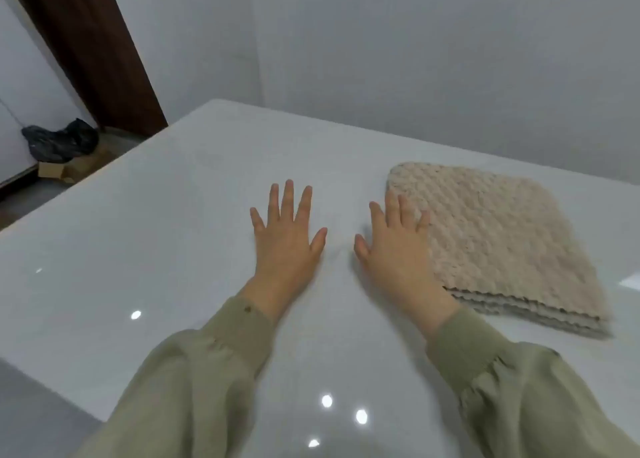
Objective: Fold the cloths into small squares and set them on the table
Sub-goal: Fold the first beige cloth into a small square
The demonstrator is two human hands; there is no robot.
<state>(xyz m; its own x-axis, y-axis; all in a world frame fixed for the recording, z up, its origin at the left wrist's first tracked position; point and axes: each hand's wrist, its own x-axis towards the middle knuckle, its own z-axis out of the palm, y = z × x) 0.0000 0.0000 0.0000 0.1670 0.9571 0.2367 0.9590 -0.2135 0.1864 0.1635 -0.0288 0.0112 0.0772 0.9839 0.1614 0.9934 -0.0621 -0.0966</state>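
A beige, bumpy-textured cloth (pixel 502 242) lies folded into a thick square on the right part of the glossy white table (pixel 156 249); several stacked layers show along its near edge. My left hand (pixel 285 239) is spread flat, palm down, over the bare tabletop near the middle, holding nothing. My right hand (pixel 398 253) is also spread with straight fingers just to the left of the cloth, its outer fingers overlapping the cloth's left edge. Both arms wear olive-green sleeves.
A grey wall stands behind the table's far edge. To the left, on the floor, a black plastic bag (pixel 60 142) lies on cardboard boxes (pixel 65 168) beside a dark brown door frame (pixel 93 48). The table's left edge runs diagonally.
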